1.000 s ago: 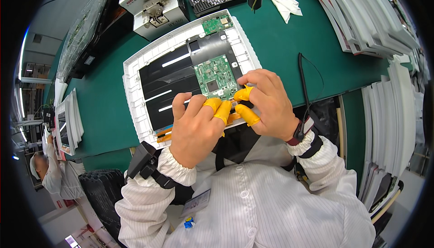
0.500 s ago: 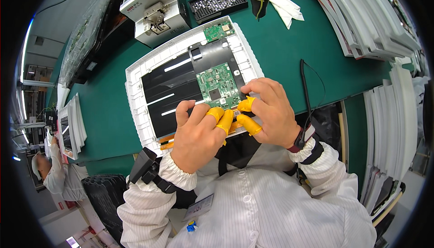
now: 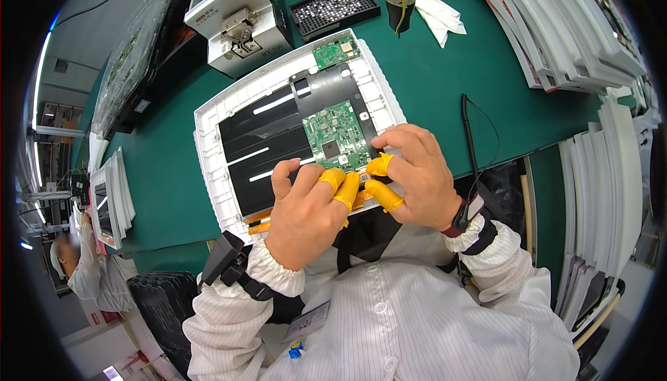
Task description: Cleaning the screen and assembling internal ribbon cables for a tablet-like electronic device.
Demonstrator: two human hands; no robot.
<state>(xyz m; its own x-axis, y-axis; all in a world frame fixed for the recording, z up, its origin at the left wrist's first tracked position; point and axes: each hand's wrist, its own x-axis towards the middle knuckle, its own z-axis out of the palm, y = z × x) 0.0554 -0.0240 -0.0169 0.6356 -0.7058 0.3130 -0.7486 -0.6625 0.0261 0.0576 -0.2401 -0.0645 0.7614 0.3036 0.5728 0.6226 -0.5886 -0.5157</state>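
Observation:
A white plastic housing with a black panel back lies open on the table before me. On it sits a green circuit board, and a smaller green board is at the far corner. My left hand and my right hand, several fingers in yellow finger cots, meet at the big board's near edge. Their fingertips pinch at an orange flat flex cable there. The fingers hide most of the cable's end and the connector. More orange film shows along the housing's near edge.
A grey machine stands behind the housing, beside a black tray of small parts. A dark cylindrical tool hangs near a white cloth. White housings are stacked at right, near a coiled black cord. Another person is far left.
The housing and the boards have shifted very slightly toward me. Both hands stay at the same edge of the board, with only a small movement of the left.

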